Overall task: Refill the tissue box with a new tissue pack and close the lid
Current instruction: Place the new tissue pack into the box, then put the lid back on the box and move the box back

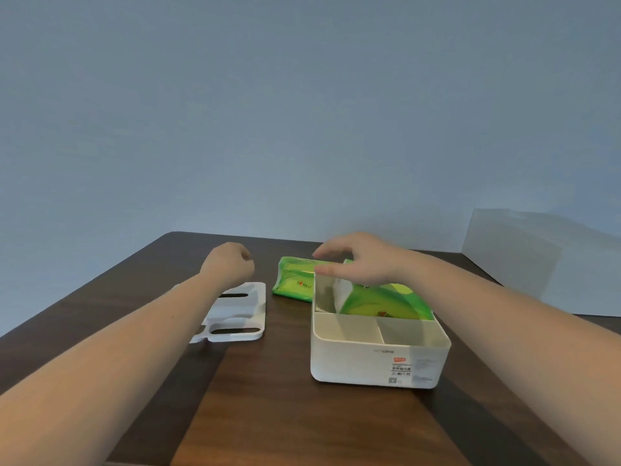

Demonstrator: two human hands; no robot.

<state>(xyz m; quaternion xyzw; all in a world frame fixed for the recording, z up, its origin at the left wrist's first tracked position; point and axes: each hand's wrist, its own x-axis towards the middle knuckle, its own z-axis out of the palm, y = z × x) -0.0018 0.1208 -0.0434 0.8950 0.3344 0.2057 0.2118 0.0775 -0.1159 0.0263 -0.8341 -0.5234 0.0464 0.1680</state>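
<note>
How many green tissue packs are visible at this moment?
2. One tissue pack sits tilted in the back compartment of the white box, under the right hand. The other pack lies on the table behind the box.

Dark wooden table (285,415), plain blue-grey wall (268,112) — pale panel (524,257) at right

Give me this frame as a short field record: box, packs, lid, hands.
box: white box open, on dark wood table, near compartments bare
pack in box: green pack tilted in far compartment, not seated flat, white tissue showing at its left end
spare pack: second green pack flat on table behind box
lid: white lid off, flat on table left of box
left hand: loosely curled above lid, holds nothing
right hand: fingers spread over pack in box
</note>
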